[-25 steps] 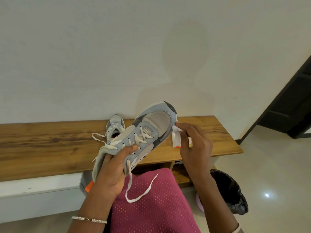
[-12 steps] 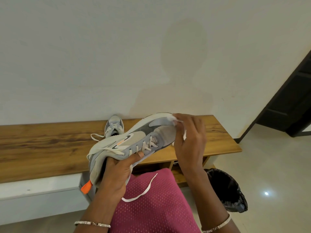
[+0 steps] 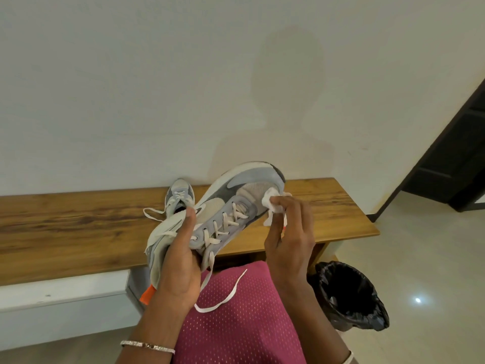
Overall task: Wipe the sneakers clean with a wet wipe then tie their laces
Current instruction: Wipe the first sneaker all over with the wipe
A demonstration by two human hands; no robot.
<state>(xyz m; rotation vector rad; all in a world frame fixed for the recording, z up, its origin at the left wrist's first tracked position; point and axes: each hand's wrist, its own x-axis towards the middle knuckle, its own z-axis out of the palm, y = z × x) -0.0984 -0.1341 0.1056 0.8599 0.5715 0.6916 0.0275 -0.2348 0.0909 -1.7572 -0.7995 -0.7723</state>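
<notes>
My left hand (image 3: 179, 261) grips a grey, white and light-blue sneaker (image 3: 236, 198) around its heel and collar, toe pointing up and to the right. Its white laces (image 3: 223, 298) are untied and hang loose over my lap. My right hand (image 3: 290, 232) pinches a crumpled white wet wipe (image 3: 271, 203) against the toe box. A second matching sneaker (image 3: 179, 197) stands on the wooden bench (image 3: 65, 227) behind, partly hidden by the held one, with its laces loose.
A bin lined with a black bag (image 3: 349, 295) stands on the floor at the right, beside the bench end. My lap is covered in magenta mesh fabric (image 3: 236, 324). A white wall rises behind the bench; a dark doorway (image 3: 454, 158) is at far right.
The sneaker has rolled in my left hand so its laces and top face me. My right hand has slid the wipe from the toe's edge onto the toe box.
</notes>
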